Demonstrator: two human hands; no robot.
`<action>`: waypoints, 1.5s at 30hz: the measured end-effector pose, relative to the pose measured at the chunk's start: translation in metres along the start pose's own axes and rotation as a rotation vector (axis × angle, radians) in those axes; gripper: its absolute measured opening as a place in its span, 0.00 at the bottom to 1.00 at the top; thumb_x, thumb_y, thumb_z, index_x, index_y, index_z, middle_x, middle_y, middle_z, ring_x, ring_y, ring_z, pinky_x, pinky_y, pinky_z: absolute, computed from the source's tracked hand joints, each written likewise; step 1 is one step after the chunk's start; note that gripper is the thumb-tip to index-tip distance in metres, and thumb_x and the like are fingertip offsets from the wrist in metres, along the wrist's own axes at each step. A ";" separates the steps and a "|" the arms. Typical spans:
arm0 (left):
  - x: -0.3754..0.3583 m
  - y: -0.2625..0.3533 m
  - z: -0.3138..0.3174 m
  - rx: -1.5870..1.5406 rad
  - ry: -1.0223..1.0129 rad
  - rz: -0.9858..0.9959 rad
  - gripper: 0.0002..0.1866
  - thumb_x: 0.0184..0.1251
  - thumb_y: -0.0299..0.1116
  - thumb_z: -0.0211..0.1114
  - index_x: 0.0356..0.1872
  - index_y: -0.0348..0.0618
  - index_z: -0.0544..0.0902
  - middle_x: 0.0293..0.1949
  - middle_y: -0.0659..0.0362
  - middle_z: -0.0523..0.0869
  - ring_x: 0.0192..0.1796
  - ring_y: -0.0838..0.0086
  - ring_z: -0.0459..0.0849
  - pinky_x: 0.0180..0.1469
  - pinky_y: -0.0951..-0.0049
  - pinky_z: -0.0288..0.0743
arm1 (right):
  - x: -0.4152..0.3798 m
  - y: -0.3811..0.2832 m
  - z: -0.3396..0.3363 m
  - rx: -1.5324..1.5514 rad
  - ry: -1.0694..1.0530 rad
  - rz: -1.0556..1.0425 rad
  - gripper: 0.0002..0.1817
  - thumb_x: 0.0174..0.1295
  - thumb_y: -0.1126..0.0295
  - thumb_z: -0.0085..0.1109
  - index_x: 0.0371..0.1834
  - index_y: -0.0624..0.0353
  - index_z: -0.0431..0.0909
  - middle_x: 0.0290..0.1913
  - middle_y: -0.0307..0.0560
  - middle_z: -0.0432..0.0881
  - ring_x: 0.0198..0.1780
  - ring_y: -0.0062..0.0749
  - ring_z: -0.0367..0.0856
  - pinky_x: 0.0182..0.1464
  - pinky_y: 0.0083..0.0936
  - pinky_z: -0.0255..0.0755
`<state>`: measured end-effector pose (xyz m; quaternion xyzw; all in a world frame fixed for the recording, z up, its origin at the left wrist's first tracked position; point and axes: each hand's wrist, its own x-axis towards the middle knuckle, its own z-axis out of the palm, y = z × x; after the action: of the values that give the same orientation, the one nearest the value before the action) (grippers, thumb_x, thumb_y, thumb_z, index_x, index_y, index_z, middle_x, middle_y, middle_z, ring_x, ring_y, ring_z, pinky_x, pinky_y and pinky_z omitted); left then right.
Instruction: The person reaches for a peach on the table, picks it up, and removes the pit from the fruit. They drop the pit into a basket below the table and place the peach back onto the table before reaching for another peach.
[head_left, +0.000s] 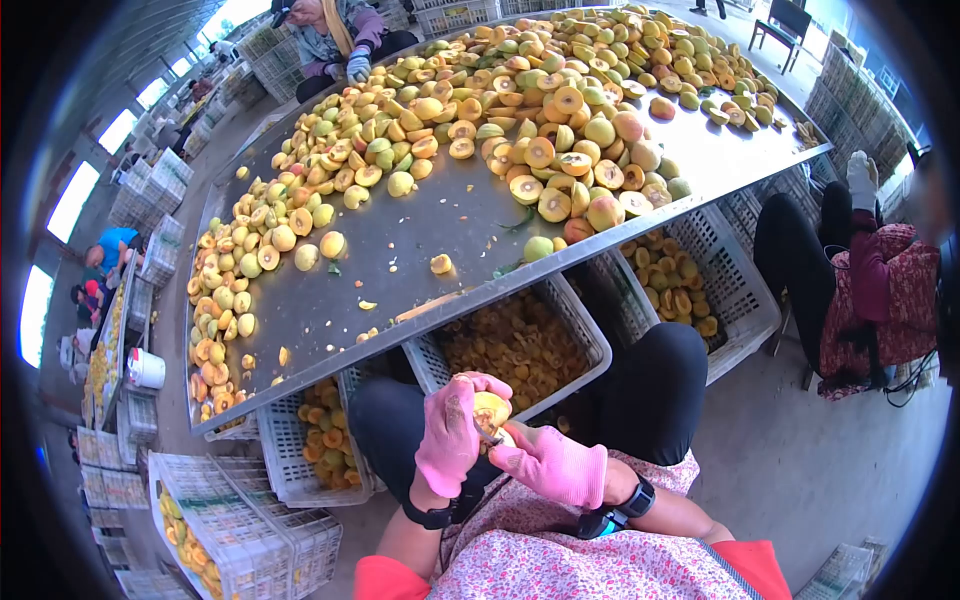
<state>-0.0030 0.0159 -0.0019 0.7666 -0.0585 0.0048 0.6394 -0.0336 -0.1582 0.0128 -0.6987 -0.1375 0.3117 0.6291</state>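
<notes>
My left hand (449,436), in a pink glove, has its fingers wrapped round a cut yellow fruit (491,409). Close against it, my right hand (553,466), also gloved in pink, is closed on a small metal tool (487,436) whose tip is at the fruit; its handle is hidden in the glove. Both hands are above my lap, in front of a crate (597,345) of cut fruit pieces. Beyond them, halved and whole fruits (560,100) are heaped on the metal table (430,225).
Crates of fruit stand under the table edge, one at the right (745,300) and one at the left (285,470). A stack of crates (270,550) is at lower left. A co-worker (885,300) sits at the right, another person (340,40) across the table.
</notes>
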 end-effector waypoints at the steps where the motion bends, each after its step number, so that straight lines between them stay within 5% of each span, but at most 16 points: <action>1: 0.001 -0.001 -0.002 0.001 -0.004 -0.004 0.35 0.85 0.57 0.39 0.36 0.34 0.80 0.33 0.53 0.87 0.34 0.69 0.87 0.42 0.69 0.81 | 0.001 0.006 0.001 0.055 -0.021 0.032 0.24 0.80 0.46 0.49 0.47 0.60 0.76 0.28 0.38 0.76 0.30 0.24 0.72 0.36 0.29 0.69; 4: 0.003 -0.003 -0.002 -0.068 -0.132 -0.067 0.23 0.84 0.41 0.41 0.38 0.35 0.78 0.37 0.51 0.88 0.35 0.64 0.87 0.44 0.66 0.82 | 0.003 0.024 0.004 0.382 -0.139 0.113 0.22 0.80 0.47 0.50 0.44 0.57 0.75 0.24 0.37 0.73 0.24 0.21 0.69 0.28 0.25 0.64; 8: 0.001 0.011 0.016 -0.224 -0.016 -0.032 0.32 0.86 0.53 0.37 0.36 0.36 0.81 0.32 0.53 0.87 0.33 0.68 0.85 0.42 0.70 0.80 | -0.005 0.014 -0.008 0.820 -0.341 0.263 0.21 0.80 0.45 0.48 0.39 0.51 0.73 0.21 0.29 0.66 0.15 0.12 0.56 0.16 0.16 0.48; 13: 0.007 0.012 0.036 -0.474 0.120 -0.357 0.39 0.82 0.67 0.37 0.38 0.39 0.81 0.28 0.55 0.85 0.32 0.71 0.84 0.41 0.73 0.78 | -0.003 0.033 -0.015 1.072 -0.449 0.209 0.23 0.81 0.43 0.42 0.40 0.50 0.71 0.19 0.27 0.61 0.13 0.11 0.53 0.13 0.15 0.45; 19: 0.023 -0.003 0.041 -0.609 0.256 -0.451 0.37 0.80 0.69 0.38 0.47 0.44 0.80 0.34 0.58 0.86 0.29 0.78 0.80 0.33 0.79 0.73 | 0.003 0.060 -0.017 1.331 -0.505 0.065 0.25 0.79 0.43 0.47 0.41 0.56 0.72 0.19 0.28 0.63 0.12 0.11 0.53 0.12 0.16 0.46; 23: 0.025 -0.004 0.010 -0.505 0.368 -0.365 0.39 0.77 0.73 0.38 0.47 0.45 0.80 0.35 0.57 0.88 0.22 0.79 0.80 0.19 0.83 0.69 | 0.013 0.049 -0.033 0.963 -0.105 0.061 0.23 0.77 0.45 0.53 0.48 0.57 0.74 0.19 0.30 0.66 0.13 0.12 0.58 0.15 0.17 0.50; 25: 0.016 0.000 -0.024 -0.402 0.510 -0.279 0.38 0.80 0.69 0.37 0.45 0.43 0.81 0.33 0.54 0.89 0.20 0.77 0.79 0.17 0.81 0.68 | 0.048 0.085 -0.033 0.047 0.215 0.114 0.24 0.74 0.53 0.58 0.58 0.62 0.71 0.28 0.44 0.83 0.25 0.36 0.82 0.30 0.34 0.75; 27: 0.006 0.014 -0.064 -0.151 0.739 -0.281 0.33 0.82 0.62 0.38 0.43 0.43 0.82 0.31 0.55 0.89 0.19 0.77 0.79 0.16 0.83 0.67 | 0.058 0.149 -0.028 -0.750 0.172 0.282 0.30 0.74 0.58 0.56 0.70 0.65 0.62 0.36 0.61 0.86 0.33 0.54 0.87 0.35 0.44 0.78; 28: -0.007 0.018 -0.091 0.145 0.752 -0.339 0.29 0.82 0.58 0.44 0.45 0.41 0.82 0.35 0.54 0.89 0.26 0.70 0.84 0.25 0.74 0.77 | 0.052 0.162 -0.024 -0.716 0.152 0.338 0.33 0.73 0.59 0.56 0.73 0.66 0.58 0.38 0.66 0.86 0.38 0.60 0.87 0.40 0.48 0.77; 29: -0.021 -0.013 -0.144 0.877 0.537 -0.025 0.22 0.81 0.49 0.52 0.51 0.38 0.81 0.44 0.50 0.87 0.41 0.59 0.86 0.45 0.62 0.81 | 0.053 0.168 -0.024 -0.685 0.132 0.395 0.36 0.72 0.59 0.56 0.75 0.67 0.54 0.41 0.70 0.86 0.43 0.66 0.86 0.45 0.53 0.77; 31: -0.020 -0.003 -0.171 0.990 0.602 -0.249 0.18 0.77 0.41 0.59 0.55 0.36 0.80 0.53 0.46 0.84 0.54 0.51 0.82 0.62 0.55 0.73 | 0.053 0.117 -0.030 -0.607 0.158 0.431 0.39 0.72 0.59 0.55 0.77 0.70 0.51 0.44 0.69 0.87 0.47 0.62 0.87 0.48 0.49 0.78; 36: 0.076 -0.015 -0.242 0.915 0.458 -0.222 0.21 0.72 0.38 0.64 0.61 0.38 0.78 0.57 0.47 0.83 0.62 0.51 0.80 0.67 0.58 0.72 | 0.064 0.139 -0.026 -0.684 0.215 0.372 0.43 0.73 0.55 0.53 0.81 0.69 0.45 0.50 0.66 0.86 0.49 0.61 0.86 0.51 0.49 0.78; 41: 0.221 -0.080 -0.298 1.244 0.267 -0.199 0.32 0.63 0.30 0.70 0.70 0.46 0.74 0.70 0.47 0.75 0.70 0.53 0.75 0.73 0.60 0.69 | 0.070 0.120 -0.025 -0.551 0.157 0.419 0.31 0.74 0.53 0.52 0.72 0.61 0.60 0.47 0.70 0.86 0.52 0.66 0.84 0.53 0.53 0.75; 43: 0.257 -0.110 -0.317 0.972 0.157 -0.312 0.33 0.59 0.28 0.74 0.69 0.48 0.77 0.70 0.49 0.75 0.71 0.54 0.75 0.71 0.61 0.72 | 0.073 0.123 -0.024 -0.574 0.144 0.420 0.30 0.74 0.52 0.53 0.70 0.61 0.62 0.48 0.70 0.86 0.52 0.66 0.84 0.54 0.52 0.75; 44: 0.264 -0.131 -0.327 0.971 0.157 -0.309 0.33 0.59 0.28 0.74 0.69 0.48 0.77 0.70 0.49 0.75 0.71 0.54 0.75 0.71 0.61 0.72 | 0.075 0.122 -0.025 -0.575 0.147 0.420 0.30 0.74 0.52 0.53 0.70 0.61 0.62 0.48 0.70 0.86 0.52 0.66 0.84 0.54 0.52 0.75; 45: 0.268 -0.140 -0.327 0.990 0.142 -0.313 0.34 0.58 0.27 0.74 0.69 0.48 0.77 0.69 0.51 0.75 0.55 0.61 0.81 0.58 0.64 0.78 | 0.075 0.121 -0.025 -0.575 0.110 0.448 0.29 0.73 0.53 0.54 0.69 0.61 0.63 0.48 0.70 0.86 0.52 0.66 0.84 0.54 0.52 0.75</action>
<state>0.2987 0.3384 -0.0575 0.9744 0.1094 -0.0120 0.1961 0.0153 -0.1544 -0.1231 -0.8754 -0.0291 0.3523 0.3298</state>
